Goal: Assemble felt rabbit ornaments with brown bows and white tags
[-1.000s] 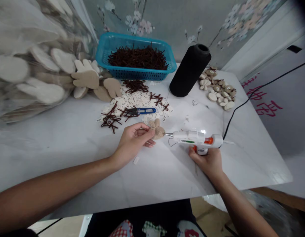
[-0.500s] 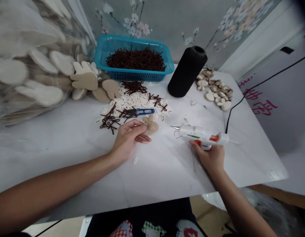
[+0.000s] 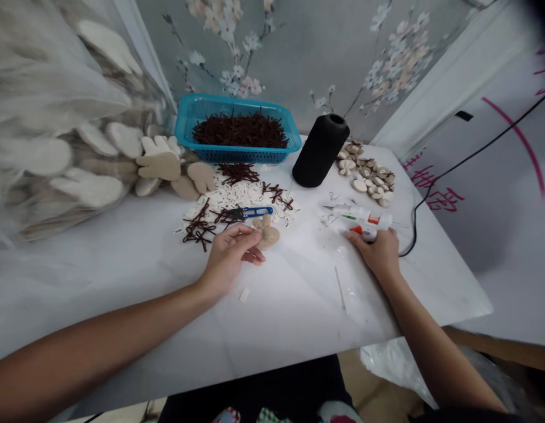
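Pinched between the thumb and fingers of my left hand [image 3: 235,252] is a small beige bunny-shaped fabric piece [image 3: 269,235], held over the table. My right hand [image 3: 380,252] is closed around the handle of a white hot glue gun [image 3: 358,216] with an orange trigger, its nozzle pointing left. The gun is low, at or close to the tabletop; I cannot tell if it rests there. Just behind my left hand lie blue thread snips [image 3: 255,212], on a pile of small white labels [image 3: 232,195]. Brown bows [image 3: 199,229] lie beside them.
A blue basket [image 3: 244,155] of brown bows stands at the back, beside a black thread cone [image 3: 320,151]. Finished-looking small pieces [image 3: 373,179] are heaped at right. A clear bag of felt shapes [image 3: 78,153] fills the left. A black cord [image 3: 416,229] runs at right.
My right hand has moved the glue gun back and down toward the tabletop, away from the bunny piece. My left hand keeps its pinch. The camera view has shifted slightly.
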`<state>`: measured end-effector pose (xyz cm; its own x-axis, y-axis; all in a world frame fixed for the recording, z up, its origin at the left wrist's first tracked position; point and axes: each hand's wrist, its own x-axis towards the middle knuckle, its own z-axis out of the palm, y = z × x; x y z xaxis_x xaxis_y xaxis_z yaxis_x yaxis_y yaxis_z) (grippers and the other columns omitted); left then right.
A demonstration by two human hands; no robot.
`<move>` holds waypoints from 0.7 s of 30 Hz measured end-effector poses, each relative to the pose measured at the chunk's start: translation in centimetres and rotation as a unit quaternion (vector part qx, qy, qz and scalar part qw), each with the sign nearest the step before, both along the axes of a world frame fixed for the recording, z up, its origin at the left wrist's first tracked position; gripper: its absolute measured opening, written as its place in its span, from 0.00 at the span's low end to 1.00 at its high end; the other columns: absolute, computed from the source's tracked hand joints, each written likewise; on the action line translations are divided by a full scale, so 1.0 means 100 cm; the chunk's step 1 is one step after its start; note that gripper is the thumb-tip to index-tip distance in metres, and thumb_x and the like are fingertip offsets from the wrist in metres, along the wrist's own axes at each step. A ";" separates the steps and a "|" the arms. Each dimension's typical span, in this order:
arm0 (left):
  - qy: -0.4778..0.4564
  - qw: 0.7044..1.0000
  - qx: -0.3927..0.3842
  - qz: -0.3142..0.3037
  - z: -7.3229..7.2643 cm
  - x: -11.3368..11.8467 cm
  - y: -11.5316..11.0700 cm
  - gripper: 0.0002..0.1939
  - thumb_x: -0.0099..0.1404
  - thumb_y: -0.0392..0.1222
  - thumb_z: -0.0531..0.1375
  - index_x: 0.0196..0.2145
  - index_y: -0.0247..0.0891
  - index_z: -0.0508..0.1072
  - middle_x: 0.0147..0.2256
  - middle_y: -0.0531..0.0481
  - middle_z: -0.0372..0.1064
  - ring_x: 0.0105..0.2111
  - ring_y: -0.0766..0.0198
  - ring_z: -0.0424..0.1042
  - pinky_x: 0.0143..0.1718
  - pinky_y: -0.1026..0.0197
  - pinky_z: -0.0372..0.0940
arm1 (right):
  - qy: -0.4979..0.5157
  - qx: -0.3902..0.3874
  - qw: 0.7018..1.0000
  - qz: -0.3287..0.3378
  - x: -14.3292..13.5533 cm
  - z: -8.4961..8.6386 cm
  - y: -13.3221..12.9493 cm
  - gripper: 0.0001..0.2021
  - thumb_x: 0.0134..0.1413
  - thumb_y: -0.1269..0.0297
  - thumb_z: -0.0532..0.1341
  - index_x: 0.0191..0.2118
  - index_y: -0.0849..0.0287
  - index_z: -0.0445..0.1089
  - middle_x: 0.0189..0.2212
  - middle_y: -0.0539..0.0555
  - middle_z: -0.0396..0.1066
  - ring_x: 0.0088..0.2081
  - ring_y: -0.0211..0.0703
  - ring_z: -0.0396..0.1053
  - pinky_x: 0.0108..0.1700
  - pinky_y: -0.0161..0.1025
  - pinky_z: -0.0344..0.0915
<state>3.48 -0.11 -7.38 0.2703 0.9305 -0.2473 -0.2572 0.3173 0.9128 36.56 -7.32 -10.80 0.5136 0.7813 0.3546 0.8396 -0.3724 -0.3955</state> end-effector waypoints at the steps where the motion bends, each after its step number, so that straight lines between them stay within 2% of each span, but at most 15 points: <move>1: 0.000 1.000 0.009 0.015 0.000 -0.001 0.003 0.12 0.50 0.43 0.68 0.26 0.36 0.69 0.17 0.54 0.70 0.16 0.66 0.70 0.15 0.69 0.64 | -0.010 0.048 0.999 -0.023 -0.002 0.000 -0.008 0.28 0.34 0.39 0.66 0.32 0.60 0.62 0.32 0.56 0.63 0.38 0.53 0.61 0.40 0.48 0.59; 2: 0.000 0.999 0.019 0.031 0.000 -0.003 0.006 0.12 0.49 0.43 0.68 0.26 0.35 0.69 0.17 0.54 0.70 0.16 0.66 0.70 0.15 0.69 0.64 | -0.014 0.112 0.992 -0.051 -0.007 0.001 -0.018 0.31 0.33 0.40 0.67 0.36 0.60 0.61 0.35 0.57 0.61 0.39 0.52 0.60 0.42 0.48 0.59; 3: 0.001 0.998 0.027 0.048 0.000 -0.004 0.010 0.12 0.49 0.43 0.68 0.25 0.35 0.69 0.17 0.54 0.70 0.16 0.66 0.70 0.15 0.69 0.64 | -0.013 0.177 0.982 -0.068 -0.015 0.002 -0.027 0.30 0.37 0.42 0.67 0.38 0.59 0.59 0.37 0.57 0.60 0.39 0.50 0.59 0.43 0.48 0.59; 4: 0.002 0.998 0.032 0.062 0.000 -0.005 0.013 0.12 0.50 0.43 0.68 0.25 0.35 0.70 0.18 0.53 0.70 0.15 0.67 0.70 0.16 0.69 0.64 | -0.008 0.226 0.972 -0.071 -0.026 0.003 -0.037 0.25 0.43 0.45 0.65 0.37 0.58 0.57 0.36 0.55 0.59 0.37 0.47 0.59 0.42 0.47 0.59; 5: 0.003 0.997 0.034 0.072 0.000 -0.005 0.015 0.12 0.50 0.43 0.68 0.25 0.35 0.70 0.18 0.53 0.71 0.15 0.67 0.70 0.16 0.69 0.64 | 0.009 0.239 0.970 -0.046 -0.040 0.005 -0.044 0.18 0.51 0.49 0.61 0.35 0.56 0.56 0.32 0.53 0.58 0.33 0.45 0.59 0.39 0.44 0.60; 6: 0.003 0.996 0.033 0.077 0.000 -0.005 0.017 0.11 0.50 0.43 0.67 0.24 0.34 0.70 0.19 0.52 0.72 0.16 0.68 0.69 0.16 0.69 0.65 | 0.030 0.199 0.979 0.016 -0.057 0.007 -0.048 0.14 0.55 0.52 0.58 0.33 0.56 0.55 0.30 0.51 0.58 0.30 0.43 0.58 0.35 0.41 0.60; 7: 0.002 0.996 0.031 0.078 -0.001 -0.005 0.019 0.11 0.50 0.43 0.67 0.24 0.34 0.70 0.19 0.52 0.72 0.16 0.68 0.69 0.16 0.69 0.65 | 0.047 0.125 0.985 0.109 -0.075 0.009 -0.047 0.11 0.58 0.55 0.56 0.33 0.56 0.56 0.29 0.51 0.59 0.29 0.42 0.59 0.32 0.39 0.60; 8: -0.001 0.997 0.029 0.078 -0.001 -0.005 0.020 0.11 0.50 0.43 0.67 0.23 0.34 0.70 0.19 0.51 0.72 0.16 0.68 0.69 0.17 0.70 0.65 | 0.049 0.015 0.975 0.216 -0.092 0.012 -0.042 0.09 0.59 0.57 0.55 0.36 0.57 0.58 0.30 0.53 0.62 0.30 0.42 0.62 0.33 0.39 0.61; 9: -0.005 0.997 0.028 0.079 -0.001 -0.004 0.020 0.11 0.51 0.43 0.66 0.23 0.34 0.70 0.19 0.51 0.72 0.16 0.68 0.69 0.17 0.70 0.65 | 0.025 -0.064 0.958 0.279 -0.109 0.015 -0.033 0.09 0.60 0.57 0.54 0.39 0.58 0.60 0.34 0.55 0.65 0.34 0.45 0.65 0.36 0.41 0.62; 10: -0.010 0.996 0.025 0.084 -0.001 -0.004 0.021 0.11 0.50 0.42 0.66 0.23 0.34 0.69 0.19 0.52 0.71 0.16 0.69 0.69 0.17 0.70 0.65 | -0.005 -0.101 0.952 0.289 -0.124 0.019 -0.020 0.10 0.61 0.58 0.53 0.41 0.59 0.61 0.37 0.58 0.67 0.38 0.48 0.66 0.39 0.43 0.63; 12: -0.019 0.994 0.015 0.110 0.000 -0.005 0.022 0.10 0.50 0.42 0.66 0.23 0.35 0.69 0.19 0.52 0.71 0.15 0.69 0.69 0.16 0.71 0.64 | -0.043 -0.155 0.956 0.244 -0.145 0.028 0.012 0.14 0.62 0.55 0.51 0.43 0.61 0.63 0.40 0.62 0.68 0.41 0.52 0.68 0.39 0.44 0.63; 14: -0.024 0.990 0.004 0.142 0.001 -0.007 0.024 0.10 0.49 0.41 0.65 0.24 0.35 0.68 0.18 0.53 0.71 0.15 0.69 0.69 0.16 0.71 0.63 | -0.073 -0.196 0.958 0.194 -0.155 0.036 0.041 0.18 0.62 0.51 0.51 0.44 0.63 0.64 0.41 0.65 0.68 0.41 0.56 0.68 0.38 0.45 0.63; 16: -0.028 0.987 0.001 0.155 0.001 -0.010 0.026 0.10 0.49 0.41 0.65 0.24 0.35 0.68 0.18 0.53 0.71 0.15 0.68 0.69 0.16 0.71 0.64 | -0.079 -0.213 0.956 0.183 -0.159 0.040 0.058 0.17 0.62 0.54 0.52 0.44 0.65 0.65 0.41 0.66 0.69 0.42 0.58 0.68 0.39 0.47 0.63; 18: -0.033 0.988 0.006 0.150 0.002 -0.013 0.029 0.10 0.49 0.41 0.65 0.24 0.35 0.68 0.18 0.53 0.71 0.15 0.68 0.69 0.16 0.70 0.64 | -0.055 -0.208 0.954 0.210 -0.158 0.039 0.062 0.12 0.62 0.61 0.52 0.43 0.64 0.66 0.41 0.64 0.69 0.43 0.56 0.68 0.41 0.47 0.63; 21: -0.024 0.993 0.020 0.117 0.001 -0.014 0.031 0.10 0.50 0.41 0.65 0.24 0.35 0.68 0.18 0.54 0.70 0.16 0.68 0.69 0.17 0.70 0.66 | 0.017 -0.176 0.937 0.302 -0.150 0.034 0.056 0.07 0.60 0.70 0.53 0.40 0.60 0.67 0.39 0.58 0.70 0.43 0.50 0.66 0.44 0.44 0.62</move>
